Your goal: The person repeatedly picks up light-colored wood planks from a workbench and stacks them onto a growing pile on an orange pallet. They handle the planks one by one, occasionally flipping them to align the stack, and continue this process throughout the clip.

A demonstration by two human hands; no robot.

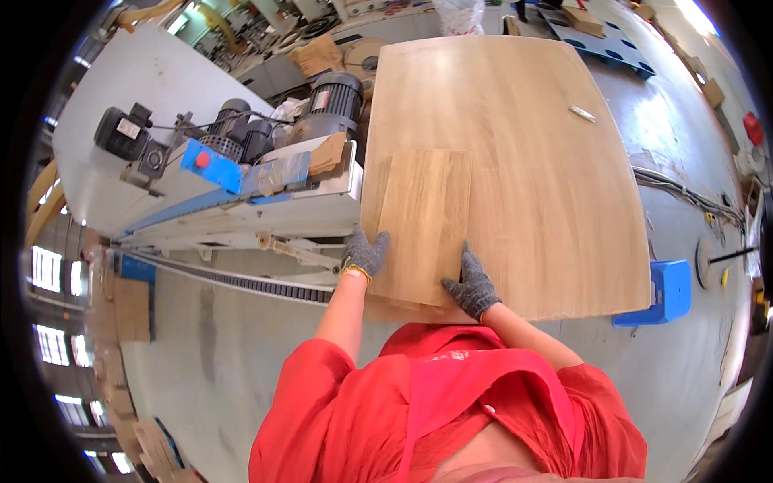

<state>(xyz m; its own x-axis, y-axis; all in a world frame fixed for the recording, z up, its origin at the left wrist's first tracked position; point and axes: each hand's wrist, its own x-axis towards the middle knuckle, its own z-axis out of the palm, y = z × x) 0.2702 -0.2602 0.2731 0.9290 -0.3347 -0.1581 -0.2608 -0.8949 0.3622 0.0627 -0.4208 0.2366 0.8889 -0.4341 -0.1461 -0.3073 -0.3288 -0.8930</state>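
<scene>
Gripping small wooden panel (pixel 423 221) two-handed

small board (pixel 425 221) on large panel (pixel 515 161), machine (pixel 258 173) left

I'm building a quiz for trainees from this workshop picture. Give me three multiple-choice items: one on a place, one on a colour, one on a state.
1. Where does the small wooden panel lie?
A on the floor
B on the large wooden board
C on the machine

2. What colour are the gloves?
A grey
B white
C blue

3. How do the hands meet the panel?
A both lifted clear
B one hand only
C left hand and right hand at its near corners

Key: 1 B, it rests atop the board; 2 A, knit grey; 3 C, both touch it.
</scene>
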